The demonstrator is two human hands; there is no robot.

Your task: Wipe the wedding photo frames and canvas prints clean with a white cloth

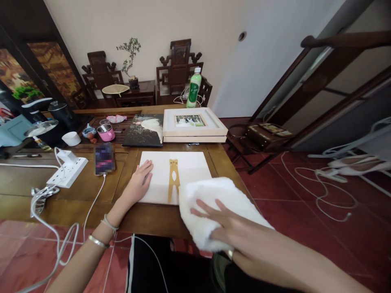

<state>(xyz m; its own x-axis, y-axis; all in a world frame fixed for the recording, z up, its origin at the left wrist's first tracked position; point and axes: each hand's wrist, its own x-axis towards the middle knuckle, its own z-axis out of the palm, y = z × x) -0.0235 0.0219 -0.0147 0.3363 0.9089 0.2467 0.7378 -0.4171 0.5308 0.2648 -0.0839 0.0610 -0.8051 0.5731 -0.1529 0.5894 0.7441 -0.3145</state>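
Note:
A white panel [159, 169] with a golden long-bodied cat figure on it lies on the wooden table near its front edge. My left hand [142, 179] rests on the panel's left side, fingers stretched out and holding nothing. Over the lower right part of the panel is a fluffy white towel [210, 191], which hangs past the table's edge. My right hand [218, 219] has hold of the towel, its fingers pressed into the pile. The towel covers the panel's lower right corner.
Behind the panel are a framed photo [195, 126] and a dark picture [145, 130]. A green bottle [194, 88] stands at the back. To the left lie a charging phone [104, 158], a power strip [69, 171], a pink cup [105, 133] and loose white cables.

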